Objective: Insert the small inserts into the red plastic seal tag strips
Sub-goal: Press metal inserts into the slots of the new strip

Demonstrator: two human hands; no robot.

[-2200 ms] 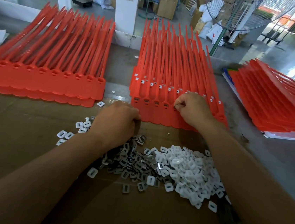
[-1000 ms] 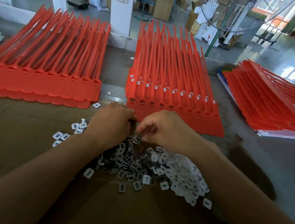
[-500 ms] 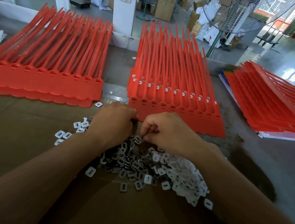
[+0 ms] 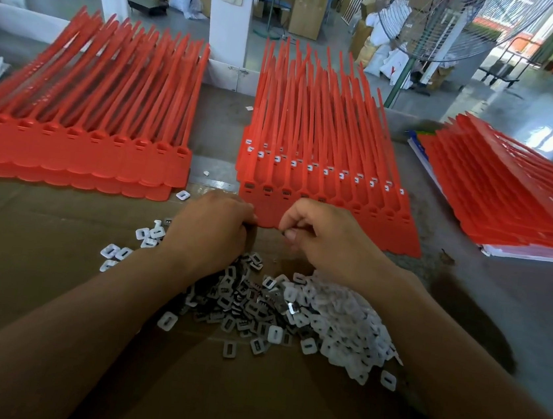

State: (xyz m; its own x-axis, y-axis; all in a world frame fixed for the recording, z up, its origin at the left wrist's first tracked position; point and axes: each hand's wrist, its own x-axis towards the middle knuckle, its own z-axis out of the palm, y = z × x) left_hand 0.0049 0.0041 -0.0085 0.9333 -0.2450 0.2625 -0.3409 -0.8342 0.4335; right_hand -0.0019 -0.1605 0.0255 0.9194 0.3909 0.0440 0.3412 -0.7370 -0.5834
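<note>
Left hand (image 4: 212, 228), right hand (image 4: 326, 241) bare; both forearms (image 4: 111, 314) bare up to frame edge.

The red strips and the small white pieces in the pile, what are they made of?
Red strips: likely moulded plastic, matte, uniform colour, thin bending tails. White pieces: probably plastic too, smooth frames; a few show shiny centres, possibly metal clips.
</note>
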